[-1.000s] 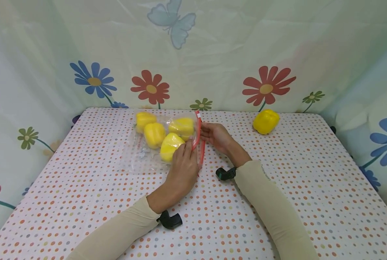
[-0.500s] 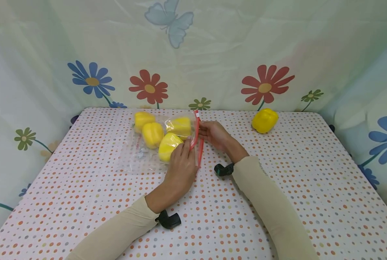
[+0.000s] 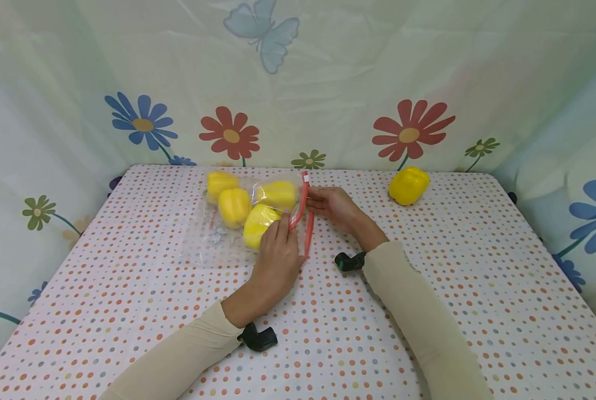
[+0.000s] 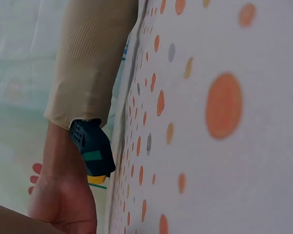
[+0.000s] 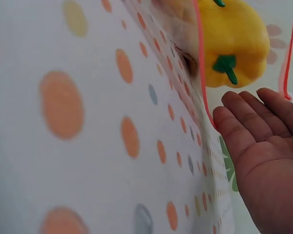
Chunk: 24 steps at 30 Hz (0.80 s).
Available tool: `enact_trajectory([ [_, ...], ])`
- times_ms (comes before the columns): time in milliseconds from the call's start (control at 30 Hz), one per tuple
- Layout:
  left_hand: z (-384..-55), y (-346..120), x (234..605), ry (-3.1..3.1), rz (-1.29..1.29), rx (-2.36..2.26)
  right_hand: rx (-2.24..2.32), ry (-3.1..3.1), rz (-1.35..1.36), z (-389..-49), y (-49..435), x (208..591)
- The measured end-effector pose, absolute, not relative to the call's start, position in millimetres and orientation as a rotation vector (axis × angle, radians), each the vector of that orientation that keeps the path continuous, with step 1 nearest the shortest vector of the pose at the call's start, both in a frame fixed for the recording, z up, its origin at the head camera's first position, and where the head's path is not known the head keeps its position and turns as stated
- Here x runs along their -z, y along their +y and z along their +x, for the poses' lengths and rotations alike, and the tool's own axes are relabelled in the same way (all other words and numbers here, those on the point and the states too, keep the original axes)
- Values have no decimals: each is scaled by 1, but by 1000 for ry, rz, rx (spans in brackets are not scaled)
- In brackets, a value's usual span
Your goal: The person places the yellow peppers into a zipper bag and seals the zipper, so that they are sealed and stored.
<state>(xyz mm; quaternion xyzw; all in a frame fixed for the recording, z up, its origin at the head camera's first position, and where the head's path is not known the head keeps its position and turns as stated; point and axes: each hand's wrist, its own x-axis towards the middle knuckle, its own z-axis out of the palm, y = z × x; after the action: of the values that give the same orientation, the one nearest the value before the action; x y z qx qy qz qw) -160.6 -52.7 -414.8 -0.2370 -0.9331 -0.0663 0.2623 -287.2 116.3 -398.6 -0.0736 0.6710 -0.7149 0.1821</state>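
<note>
A clear zip bag (image 3: pixel 198 250) with a red zip strip (image 3: pixel 305 191) lies on the table, holding several yellow bell peppers (image 3: pixel 235 209). My left hand (image 3: pixel 278 255) grips the bag at its mouth, by the red edge, close beside the nearest pepper; the thumb is hidden. At the same mouth, from the right, my right hand (image 3: pixel 335 205) holds its fingers out straight with the tips at the red strip. In the right wrist view its palm (image 5: pixel 271 151) faces up, fingertips just below a bagged pepper (image 5: pixel 234 46) with a green stem.
One more yellow bell pepper (image 3: pixel 409 186) sits loose near the back right edge of the dotted table (image 3: pixel 452 289). A flowered curtain (image 3: pixel 327 89) stands behind and at both sides. Black wrist cameras (image 3: pixel 259 337) jut out under both wrists.
The hands stay almost in place at the bag's mouth. The red edge by the left fingertips has moved slightly left and the mouth stands slightly wider.
</note>
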Motion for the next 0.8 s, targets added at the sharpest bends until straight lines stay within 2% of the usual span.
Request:
enact_trajectory([
  [367, -161, -53, 415, -2506, -654, 167, 2014, 1969, -313, -278, 138, 389],
  [800, -161, -53, 413, -2528, -667, 209, 2206, 2121, -293, -262, 215, 358],
])
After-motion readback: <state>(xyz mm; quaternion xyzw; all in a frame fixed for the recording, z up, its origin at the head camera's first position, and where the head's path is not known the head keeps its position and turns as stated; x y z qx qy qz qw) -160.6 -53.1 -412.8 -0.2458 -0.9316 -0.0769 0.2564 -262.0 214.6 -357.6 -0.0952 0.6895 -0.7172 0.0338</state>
